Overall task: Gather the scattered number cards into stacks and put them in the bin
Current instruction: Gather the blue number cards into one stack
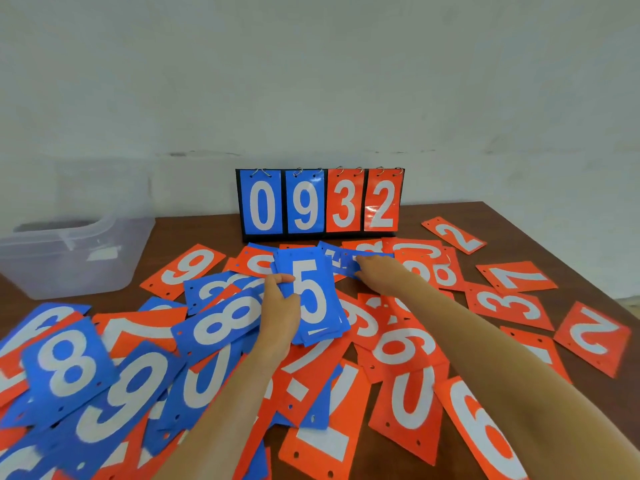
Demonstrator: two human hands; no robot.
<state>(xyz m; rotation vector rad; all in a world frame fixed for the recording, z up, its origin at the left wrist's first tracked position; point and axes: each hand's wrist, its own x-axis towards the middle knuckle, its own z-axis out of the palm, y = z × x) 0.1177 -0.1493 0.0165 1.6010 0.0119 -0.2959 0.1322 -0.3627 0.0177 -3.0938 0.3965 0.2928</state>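
Left hand [278,308] grips a small stack of blue plastic number cards [313,299], white 5 on top. The thumb is curled over the left edge and the fingers are wrapped underneath. The stack is held just above the pile, mid-table, tilted slightly.

Right hand [379,271] is stretched forward onto a loose blue card [341,259] lying just in front of the flip scoreboard [320,202]. Fingertips are on the card; the view is blurred there, so it's probably a pinch, but I can't tell for sure.

The rest of the orange and blue number cards [412,393] are spread over the brown wooden table [197,230], overlapping heavily on the near left and sparser on the right.

The clear plastic bin [114,258] sits at the far left of the table, well apart from both hands. The scoreboard reads 0 9 3 2, upright at the back edge.
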